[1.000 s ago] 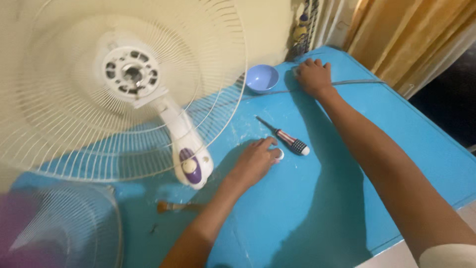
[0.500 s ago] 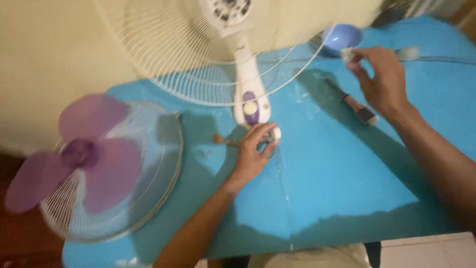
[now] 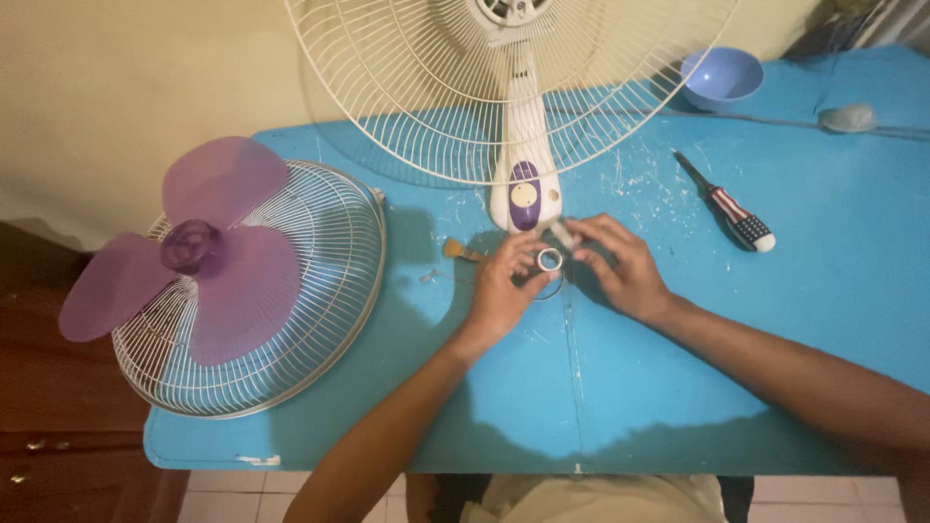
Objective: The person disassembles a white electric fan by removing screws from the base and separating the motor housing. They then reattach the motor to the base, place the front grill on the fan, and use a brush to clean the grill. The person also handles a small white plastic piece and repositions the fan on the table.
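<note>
My left hand [image 3: 506, 288] and my right hand [image 3: 622, 265] meet over the blue table [image 3: 678, 368], just in front of the white fan body [image 3: 523, 145]. Between the fingertips of both hands is a small white ring-shaped part [image 3: 549, 259]; a thin wire ring [image 3: 554, 289] lies under it. The fan's rear grille [image 3: 407, 87] stands upright behind the hands. A small brush [image 3: 461, 252] lies just left of my left hand.
The detached front grille [image 3: 320, 291] lies at the table's left end with the purple fan blade [image 3: 194, 252] on it. A screwdriver with a striped handle [image 3: 731, 208] lies to the right. A blue bowl [image 3: 722, 76] and a grey object [image 3: 847, 117] sit at the back right.
My right hand came back from the far right near the bowl to the spot in front of the fan. Both hands now meet on the small ring. The view shifted left.
</note>
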